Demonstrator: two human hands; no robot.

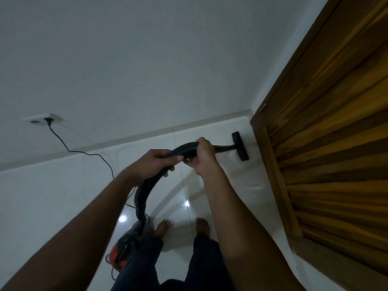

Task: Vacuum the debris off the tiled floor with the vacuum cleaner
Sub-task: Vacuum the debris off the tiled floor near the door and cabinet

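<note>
Hands (154, 163) (202, 154) round black ribbed hose (185, 147)

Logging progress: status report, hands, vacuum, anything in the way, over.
Hands: left hand and right hand both grip hose. Vacuum nozzle on tiled floor beside wooden door. Trailing power cord from wall socket crosses floor left of hose. Debris not discernible.

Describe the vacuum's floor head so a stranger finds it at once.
Start at the wooden door on the right. On the white tiled floor beside its frame lies a flat black bar, the floor head. Unlike the ribbed hose, it is straight and ends the thin wand.
</note>
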